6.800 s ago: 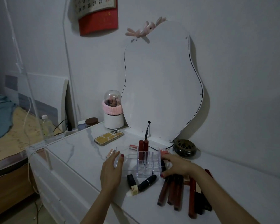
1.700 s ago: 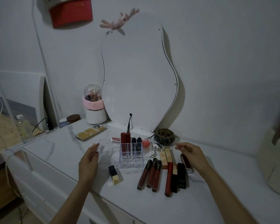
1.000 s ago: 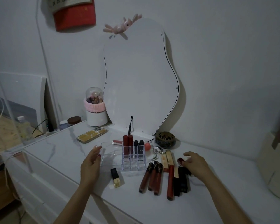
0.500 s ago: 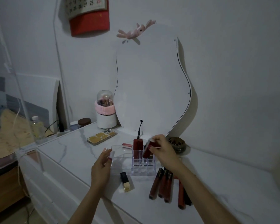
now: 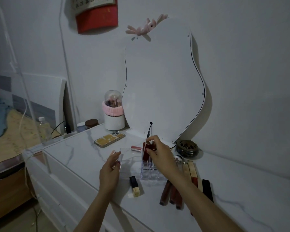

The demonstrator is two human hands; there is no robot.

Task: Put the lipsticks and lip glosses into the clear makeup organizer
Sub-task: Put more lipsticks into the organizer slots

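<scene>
The clear makeup organizer (image 5: 131, 159) stands on the white marble-look dresser top. My left hand (image 5: 110, 171) grips its left wall. My right hand (image 5: 159, 156) hovers over the back slots, fingers pinched on a dark red lipstick (image 5: 149, 147) beside red tubes (image 5: 145, 154) standing in the slots. A black-and-gold lipstick (image 5: 134, 186) lies in front of the organizer. Three brown-red lip glosses (image 5: 170, 192) lie under my right forearm. Gold tubes (image 5: 191, 169) and a black tube (image 5: 207, 190) lie to the right. A pink gloss (image 5: 136, 148) lies behind the organizer.
A phone in a yellow case (image 5: 109, 137) lies at the back left. A brush holder with a pink band (image 5: 114, 114) and a curvy mirror (image 5: 161, 84) stand against the wall. A dark round dish (image 5: 187, 148) sits at the back right. The dresser's front edge (image 5: 84, 180) runs diagonally.
My right hand picked a red lipstick from the pile at the right and carried it left over the organizer's back slots. My left hand stayed on the organizer's left wall.
</scene>
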